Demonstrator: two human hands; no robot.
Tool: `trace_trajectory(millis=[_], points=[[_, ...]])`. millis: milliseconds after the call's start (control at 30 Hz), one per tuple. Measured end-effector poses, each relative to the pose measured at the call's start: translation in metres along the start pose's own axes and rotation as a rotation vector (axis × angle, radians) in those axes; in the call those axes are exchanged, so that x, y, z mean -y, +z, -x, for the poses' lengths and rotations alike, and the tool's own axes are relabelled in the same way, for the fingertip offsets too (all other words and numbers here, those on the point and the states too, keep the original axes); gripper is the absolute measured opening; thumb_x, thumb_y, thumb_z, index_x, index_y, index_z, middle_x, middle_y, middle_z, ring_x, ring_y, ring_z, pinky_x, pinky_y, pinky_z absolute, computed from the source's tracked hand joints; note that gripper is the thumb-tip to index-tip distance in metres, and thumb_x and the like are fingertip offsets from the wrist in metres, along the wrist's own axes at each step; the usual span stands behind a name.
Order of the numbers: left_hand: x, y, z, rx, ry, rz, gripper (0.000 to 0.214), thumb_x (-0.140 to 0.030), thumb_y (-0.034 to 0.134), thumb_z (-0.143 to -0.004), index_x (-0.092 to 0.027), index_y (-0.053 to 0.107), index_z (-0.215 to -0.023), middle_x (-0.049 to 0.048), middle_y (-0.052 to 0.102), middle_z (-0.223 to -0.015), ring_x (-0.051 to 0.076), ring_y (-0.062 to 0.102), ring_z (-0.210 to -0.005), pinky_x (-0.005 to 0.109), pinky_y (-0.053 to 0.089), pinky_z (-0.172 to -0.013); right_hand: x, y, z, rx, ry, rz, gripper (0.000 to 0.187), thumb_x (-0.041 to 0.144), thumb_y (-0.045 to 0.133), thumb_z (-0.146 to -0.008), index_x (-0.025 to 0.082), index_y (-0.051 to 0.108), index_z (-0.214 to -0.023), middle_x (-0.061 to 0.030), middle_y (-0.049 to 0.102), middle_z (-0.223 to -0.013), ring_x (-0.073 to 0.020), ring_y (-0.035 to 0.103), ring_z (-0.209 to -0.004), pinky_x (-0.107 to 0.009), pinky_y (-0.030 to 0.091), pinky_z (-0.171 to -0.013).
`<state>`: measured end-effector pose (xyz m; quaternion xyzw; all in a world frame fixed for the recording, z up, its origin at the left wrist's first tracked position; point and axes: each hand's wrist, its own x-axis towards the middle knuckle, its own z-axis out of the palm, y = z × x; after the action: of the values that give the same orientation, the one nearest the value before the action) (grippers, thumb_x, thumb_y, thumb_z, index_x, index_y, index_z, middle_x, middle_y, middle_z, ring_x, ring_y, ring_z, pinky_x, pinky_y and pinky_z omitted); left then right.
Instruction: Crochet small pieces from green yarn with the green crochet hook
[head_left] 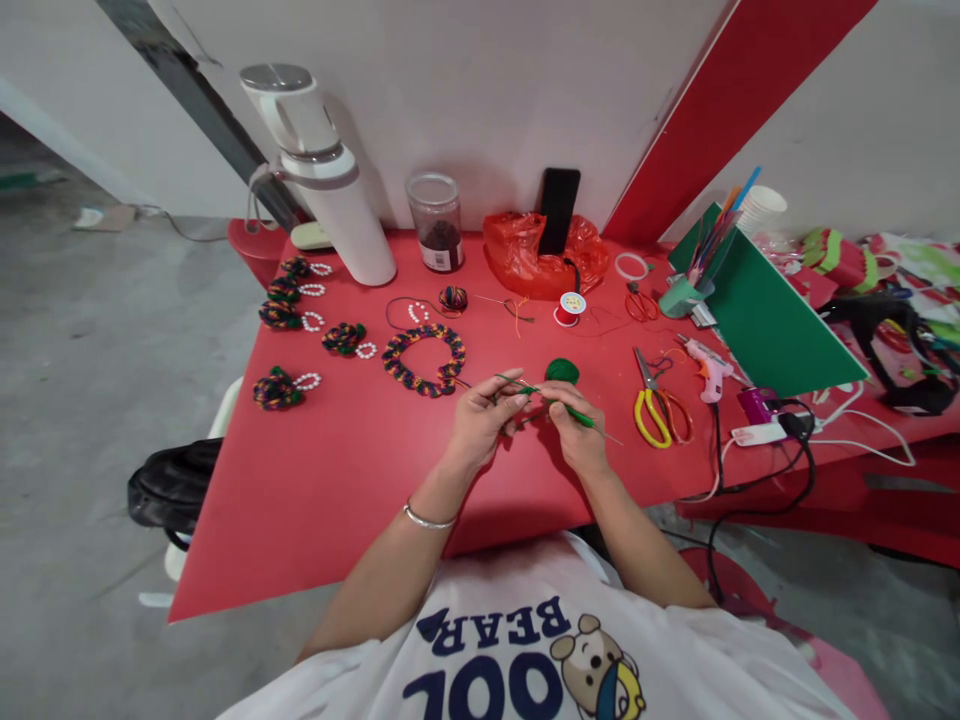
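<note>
Both my hands meet over the middle of the red table (315,480). My left hand (480,420) is closed, pinching a strand of green yarn (517,385) between its fingertips. My right hand (574,435) is closed round a green-handled crochet hook (589,421), whose metal tip sticks out to the right. A ball of green yarn (562,371) lies just beyond my fingers. A multicoloured crocheted ring (424,360) lies to the left of my hands.
Several crocheted flowers with bead loops (279,388) lie at the left. A white flask (330,185), a jar (436,222), a red bag with a phone (546,248), a thread spool (571,308), yellow and red scissors (654,410), a glue gun (705,365), a green board (765,310) and cables fill the back and right.
</note>
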<state>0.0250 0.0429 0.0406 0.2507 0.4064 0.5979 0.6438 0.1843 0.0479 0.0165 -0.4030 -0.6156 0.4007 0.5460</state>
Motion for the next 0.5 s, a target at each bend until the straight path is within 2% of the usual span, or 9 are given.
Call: trace_trajectory(millis=[233,500], points=[[-0.0003,-0.0009,0.0,-0.001,0.002,-0.02,0.052,-0.03,0.093,-0.058,-0.016,0.076,-0.104,0.0002,0.07,-0.071,0.012,0.064,-0.053,0.017,0.037,-0.036,0.0007,0.0007,0.0009,-0.029,0.013,0.003,0.022,0.049,0.065,-0.095,0.033,0.079,-0.101,-0.0038,0.078,-0.108,-0.0219,0.07,-0.107,-0.042,0.056,-0.099],[0.0016,-0.0021,0.0007,-0.025,0.039,-0.081,0.056,-0.03,0.09,-0.061,-0.015,0.074,-0.113,0.0001,0.07,-0.067,0.011,0.061,-0.051,0.019,0.041,-0.041,0.0078,-0.0074,-0.0046,0.094,-0.032,0.045,0.02,0.044,0.064,-0.097,0.036,0.079,-0.106,-0.0032,0.077,-0.109,-0.0219,0.069,-0.107,-0.044,0.053,-0.102]])
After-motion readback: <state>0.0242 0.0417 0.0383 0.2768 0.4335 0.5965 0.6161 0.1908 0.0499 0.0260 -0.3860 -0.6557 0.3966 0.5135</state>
